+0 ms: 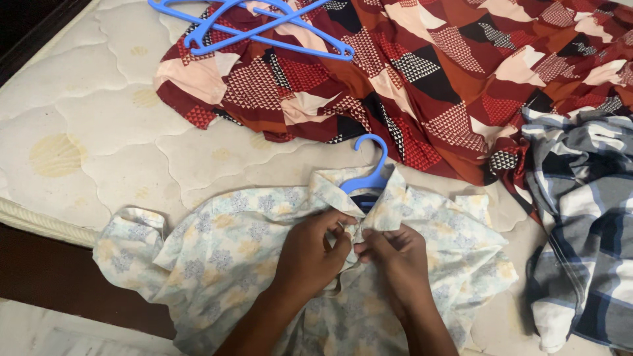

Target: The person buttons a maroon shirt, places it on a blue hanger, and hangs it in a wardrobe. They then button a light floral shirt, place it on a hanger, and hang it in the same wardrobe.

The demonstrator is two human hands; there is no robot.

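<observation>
Pale floral shirt [217, 257]: thin cotton-like cloth with faint blue and yellow flowers, it lay spread and wrinkled under both hands, at the near edge of the mattress, with one short sleeve pushed out beyond the left hand.
Left hand [310, 254]: it was closed in a pinch on the shirt's front edge just below the collar, thumb and fingertips pressed together on the cloth.
Right hand [395, 254]: it was touching the left one and pinching the opposite front edge in the same way, fingers curled in.
Progress: the shirt was already on its hanger, and the two front edges were brought together at the top; I judged that the top closing was in work, and the lower front, hidden by the forearms, could not be judged.
Blue hanger in the shirt [368, 173]: smooth plastic, its hook stood out from the collar just beyond the fingertips; the shoulders of it were hidden inside the cloth.
Mattress [86, 118]: white, quilted in soft curved seams, with pale yellow round marks, it reached away to the left of the left hand.
Checked shirt [580, 224]: blue, white and dark checks, crumpled in a heap to the right of the right hand.
Patterned garment [428, 72]: red, brown, cream and black geometric patches, it lay loosely far beyond both hands.
Spare blue hangers [264, 23]: thin plastic ones, crossed on top of that garment, farthest from the hands.
</observation>
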